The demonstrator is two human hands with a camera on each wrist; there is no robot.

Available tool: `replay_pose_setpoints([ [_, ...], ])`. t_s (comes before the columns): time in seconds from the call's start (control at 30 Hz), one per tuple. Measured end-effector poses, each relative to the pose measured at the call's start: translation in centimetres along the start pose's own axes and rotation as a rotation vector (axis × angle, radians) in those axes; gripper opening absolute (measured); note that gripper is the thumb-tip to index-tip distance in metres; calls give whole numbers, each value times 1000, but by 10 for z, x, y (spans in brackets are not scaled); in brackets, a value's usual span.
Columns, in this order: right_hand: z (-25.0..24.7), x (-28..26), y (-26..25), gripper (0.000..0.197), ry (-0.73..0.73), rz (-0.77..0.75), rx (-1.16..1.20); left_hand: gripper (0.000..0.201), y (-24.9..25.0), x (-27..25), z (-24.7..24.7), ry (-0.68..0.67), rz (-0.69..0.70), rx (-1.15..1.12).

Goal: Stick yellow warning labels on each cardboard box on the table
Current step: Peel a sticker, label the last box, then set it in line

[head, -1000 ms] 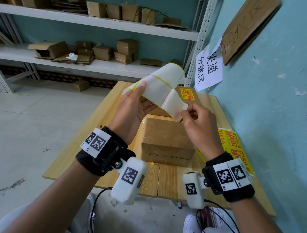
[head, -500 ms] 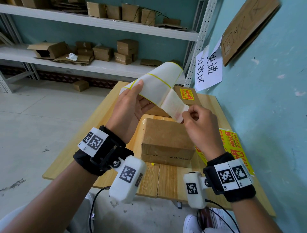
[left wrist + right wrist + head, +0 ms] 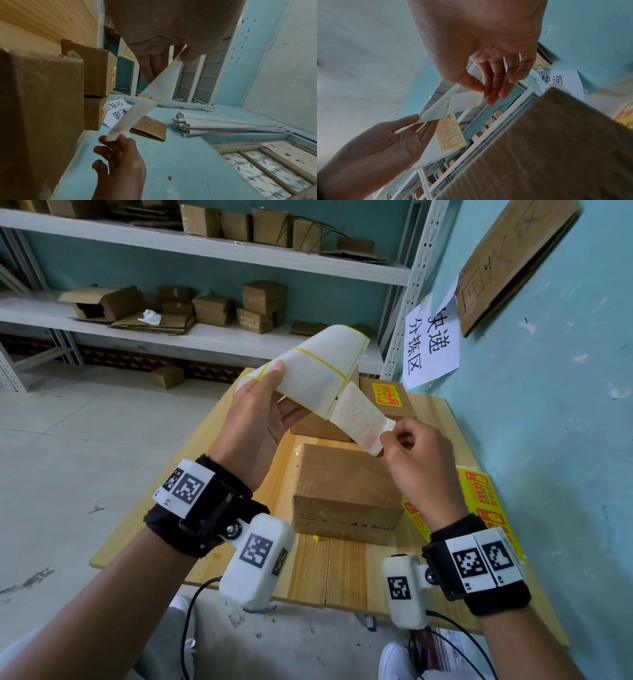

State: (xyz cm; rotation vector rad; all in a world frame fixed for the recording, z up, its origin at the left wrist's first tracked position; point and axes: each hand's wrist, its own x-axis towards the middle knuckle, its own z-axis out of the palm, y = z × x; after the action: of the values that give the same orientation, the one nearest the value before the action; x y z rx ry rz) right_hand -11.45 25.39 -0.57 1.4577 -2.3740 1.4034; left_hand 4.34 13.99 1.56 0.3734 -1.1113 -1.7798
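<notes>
My left hand (image 3: 281, 392) holds up a white label sheet (image 3: 322, 368) with yellow lines, pinched between thumb and fingers. My right hand (image 3: 388, 440) pinches the free end of a pale label (image 3: 359, 419) that is partly peeled from the sheet. Below them a cardboard box (image 3: 342, 481) lies on the wooden table (image 3: 308, 570), its top bare. A farther box (image 3: 400, 409) carries a yellow warning label (image 3: 386, 394). In the right wrist view a printed yellow label (image 3: 450, 134) hangs on the sheet (image 3: 435, 112) near my left hand (image 3: 418, 121).
Yellow label sheets (image 3: 479, 491) lie along the table's right edge by the blue wall (image 3: 548, 405). A third box (image 3: 318, 428) sits behind the near one. White shelves (image 3: 205, 337) with several cardboard boxes stand beyond the table. A paper sign (image 3: 431, 344) hangs on the wall.
My left hand has shifted the sheet slightly up and left while the right hand keeps its pinch. The label now stretches out a little longer between the hands.
</notes>
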Motion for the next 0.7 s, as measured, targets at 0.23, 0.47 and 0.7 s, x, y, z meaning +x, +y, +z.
replay_pose_setpoints([
  [0.23,0,1,2,18,18,15,27,23,4,4,-6,37,32,38],
  [0.47,-2,3,4,20,27,16,37,17,0,12,-22,136,54,98],
  [0.7,-4,3,5,20,23,16,42,20,-26,26,-74,359,-153,281],
])
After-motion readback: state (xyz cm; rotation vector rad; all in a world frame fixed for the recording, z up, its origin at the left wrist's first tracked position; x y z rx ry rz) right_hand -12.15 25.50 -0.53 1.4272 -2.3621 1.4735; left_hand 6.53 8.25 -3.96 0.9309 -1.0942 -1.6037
